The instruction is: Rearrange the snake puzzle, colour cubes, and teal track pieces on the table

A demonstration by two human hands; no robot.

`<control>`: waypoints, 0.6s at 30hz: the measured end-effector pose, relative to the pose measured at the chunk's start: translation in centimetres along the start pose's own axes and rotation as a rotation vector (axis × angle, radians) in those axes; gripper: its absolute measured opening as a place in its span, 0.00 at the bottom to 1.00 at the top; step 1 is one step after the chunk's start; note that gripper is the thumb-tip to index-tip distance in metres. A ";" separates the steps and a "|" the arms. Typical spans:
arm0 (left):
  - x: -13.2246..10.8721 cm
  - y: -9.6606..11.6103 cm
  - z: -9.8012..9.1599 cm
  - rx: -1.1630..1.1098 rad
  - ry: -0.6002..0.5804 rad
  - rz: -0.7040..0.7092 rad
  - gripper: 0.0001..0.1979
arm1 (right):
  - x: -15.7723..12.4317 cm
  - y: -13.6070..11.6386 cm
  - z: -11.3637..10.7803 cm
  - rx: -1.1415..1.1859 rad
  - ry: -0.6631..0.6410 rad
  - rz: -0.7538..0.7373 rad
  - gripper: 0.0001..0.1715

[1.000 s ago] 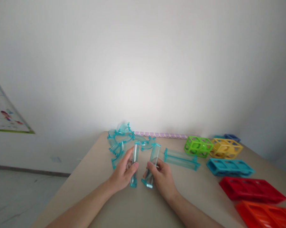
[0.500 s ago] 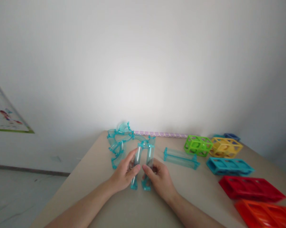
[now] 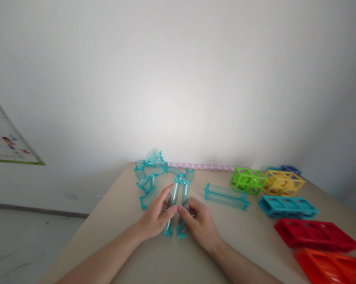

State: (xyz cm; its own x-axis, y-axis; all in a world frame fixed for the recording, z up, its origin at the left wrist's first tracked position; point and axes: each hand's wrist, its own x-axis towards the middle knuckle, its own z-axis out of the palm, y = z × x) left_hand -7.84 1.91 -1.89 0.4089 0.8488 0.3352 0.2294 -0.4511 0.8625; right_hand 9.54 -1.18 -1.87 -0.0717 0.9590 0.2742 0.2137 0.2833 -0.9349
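My left hand is closed around a straight clear teal track piece, its thumb lying across the front. A second straight track piece is gripped by my right hand, thumb on its near face. Both pieces stand side by side, with their far ends close together and a narrow gap between their near ends. The fingers behind the pieces are partly hidden. Curved teal track pieces lie just beyond my left hand. Another straight teal track piece rests on the table to the right of my right hand.
On the table's right side lie a green frame block, a yellow one, and longer teal, red and orange blocks. A purple patterned strip runs along the wall. The table's left edge drops to the floor.
The two held track pieces have come slightly closer together, and my thumbs are nearer each other. The rest of the scene has shifted slightly with the camera.
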 end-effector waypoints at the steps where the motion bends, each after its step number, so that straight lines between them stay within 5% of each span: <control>1: 0.0 0.1 0.0 -0.003 -0.012 -0.001 0.29 | 0.0 -0.1 0.0 0.011 -0.001 0.006 0.21; 18: 0.0 0.0 0.1 -0.055 -0.025 0.012 0.29 | -0.2 -0.2 0.1 0.032 -0.060 0.030 0.22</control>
State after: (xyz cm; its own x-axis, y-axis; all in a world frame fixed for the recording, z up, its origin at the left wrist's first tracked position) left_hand -7.78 1.91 -1.94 0.4335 0.8360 0.3365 0.1761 -0.4448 0.8781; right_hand 9.41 -1.42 -1.75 -0.1243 0.9645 0.2329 0.1852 0.2532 -0.9495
